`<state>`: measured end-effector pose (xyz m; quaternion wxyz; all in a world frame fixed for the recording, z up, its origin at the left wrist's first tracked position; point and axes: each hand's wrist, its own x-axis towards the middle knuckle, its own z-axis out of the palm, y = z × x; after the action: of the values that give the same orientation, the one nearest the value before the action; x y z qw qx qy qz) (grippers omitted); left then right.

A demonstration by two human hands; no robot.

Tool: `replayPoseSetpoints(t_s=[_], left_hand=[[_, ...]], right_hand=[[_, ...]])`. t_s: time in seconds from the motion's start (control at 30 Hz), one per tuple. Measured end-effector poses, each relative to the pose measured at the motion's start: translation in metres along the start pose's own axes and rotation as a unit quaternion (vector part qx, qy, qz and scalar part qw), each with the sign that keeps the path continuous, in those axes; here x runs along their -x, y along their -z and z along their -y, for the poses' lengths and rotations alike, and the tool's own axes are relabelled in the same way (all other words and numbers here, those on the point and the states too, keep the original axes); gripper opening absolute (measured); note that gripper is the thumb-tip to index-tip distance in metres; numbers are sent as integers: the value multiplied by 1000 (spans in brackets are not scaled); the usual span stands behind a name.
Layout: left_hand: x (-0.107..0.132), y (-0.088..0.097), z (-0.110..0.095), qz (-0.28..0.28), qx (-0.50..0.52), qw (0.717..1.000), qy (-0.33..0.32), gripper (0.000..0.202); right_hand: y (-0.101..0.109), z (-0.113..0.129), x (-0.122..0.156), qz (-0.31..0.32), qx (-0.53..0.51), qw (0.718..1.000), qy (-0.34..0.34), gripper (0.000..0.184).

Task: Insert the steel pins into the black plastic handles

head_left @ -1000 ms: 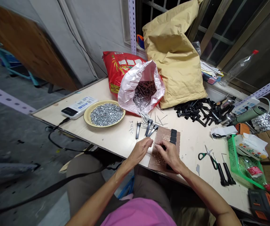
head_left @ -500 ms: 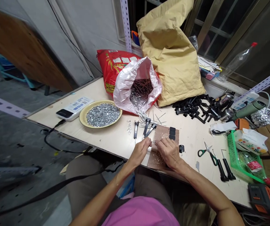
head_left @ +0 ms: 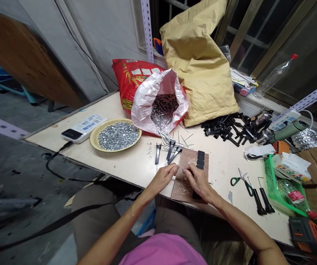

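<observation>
My left hand (head_left: 164, 176) is closed, thumb and fingers pinching one end of a thin metal rod (head_left: 180, 169). At its other end, my right hand (head_left: 198, 180) is also closed in a pinch; the grip hides that end. Both hands hover over a brown board (head_left: 183, 189) strewn with pale crumbs. A row of black rounded pads (head_left: 200, 159) lies on the board beyond my right hand. A dark piece shows partly beneath my right wrist. Just left of the board are black-handled metal pieces (head_left: 170, 150), close to my left hand.
A yellow dish (head_left: 93, 141) holds small metal pieces. Behind it, an open red sack (head_left: 122, 75) spills metal rods (head_left: 162, 119). Black plastic parts (head_left: 225, 129) are heaped at the back right. Scissors (head_left: 242, 179) and a green basket (head_left: 270, 173) are on the right.
My right hand has turned and shifted slightly, uncovering more of the black pads. The dark piece right of the board is no longer there; one shows under my right wrist. The view has shifted slightly.
</observation>
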<state>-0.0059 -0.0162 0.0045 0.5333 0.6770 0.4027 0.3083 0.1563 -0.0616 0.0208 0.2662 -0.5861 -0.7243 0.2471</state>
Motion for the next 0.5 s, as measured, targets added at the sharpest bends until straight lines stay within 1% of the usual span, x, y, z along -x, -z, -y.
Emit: replayPoseSetpoints(t_s=[0.07, 0.2, 0.27, 0.37, 0.43, 0.5], left_hand=[[-1, 0, 2, 4, 2, 1000, 3, 40], [-2, 1, 4, 13, 1, 1000, 7, 43], [-2, 1, 4, 18, -4, 1000, 9, 44], [-1, 1, 4, 16, 4, 1000, 14, 44], [-1, 1, 4, 19, 18, 999, 18, 43], [-1, 1, 6, 27, 25, 999, 18, 42]], right_hand=[[0, 1, 1, -1, -18, 1000, 0, 20], [-1, 0, 1, -38, 41, 996, 63, 22], [-2, 0, 1, -29, 50, 997, 55, 28], [-2, 1, 0, 8, 3, 1000, 8, 30], [-2, 0, 0, 0, -17, 1000, 5, 26], [-3, -2, 0, -23, -3, 999, 31, 22]])
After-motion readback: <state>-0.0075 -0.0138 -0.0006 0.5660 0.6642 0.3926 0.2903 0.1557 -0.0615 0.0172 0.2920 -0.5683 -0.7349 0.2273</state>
